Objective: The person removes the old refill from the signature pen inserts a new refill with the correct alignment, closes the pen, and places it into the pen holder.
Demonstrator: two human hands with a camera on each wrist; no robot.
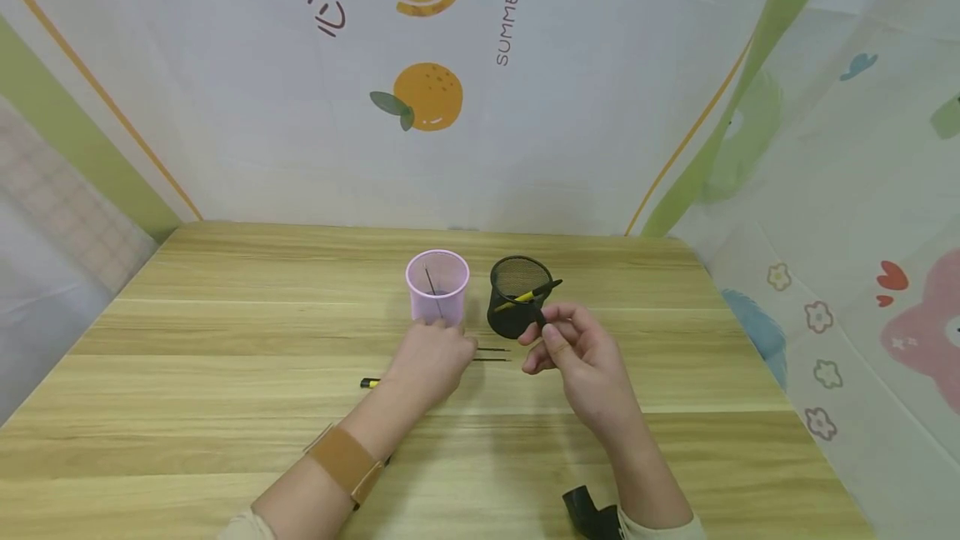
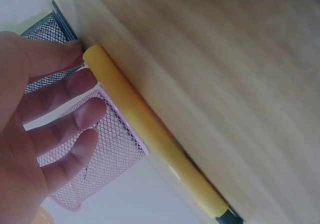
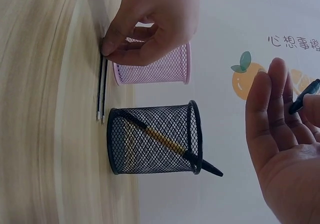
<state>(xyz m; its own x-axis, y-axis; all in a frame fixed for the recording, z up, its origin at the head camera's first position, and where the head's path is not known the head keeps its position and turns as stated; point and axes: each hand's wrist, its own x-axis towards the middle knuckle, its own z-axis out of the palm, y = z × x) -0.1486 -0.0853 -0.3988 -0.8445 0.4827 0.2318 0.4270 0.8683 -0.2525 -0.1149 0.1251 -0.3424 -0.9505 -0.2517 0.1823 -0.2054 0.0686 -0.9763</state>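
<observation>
My left hand (image 1: 431, 365) is low over the table in front of the pink mesh cup (image 1: 417, 307). Its thumb and forefinger pinch at thin dark pen refills (image 3: 101, 89), two of which lie side by side along the wood. Beside the black mesh cup (image 1: 504, 322), my right hand (image 1: 596, 369) is raised, holding a small black tapered pen part (image 3: 304, 97) between thumb and fingers. A yellow and black pen (image 1: 525, 296) leans in the black cup, its dark end above the rim. Inside the pink cup stands another thin refill (image 1: 430, 280).
Near my left wrist a yellow pen barrel (image 2: 155, 131) with a black end lies on the table (image 1: 187, 407). At the front right is a bent black object (image 1: 588, 511), partly behind my right forearm. A printed cloth (image 1: 570, 132) hangs behind the table's back edge.
</observation>
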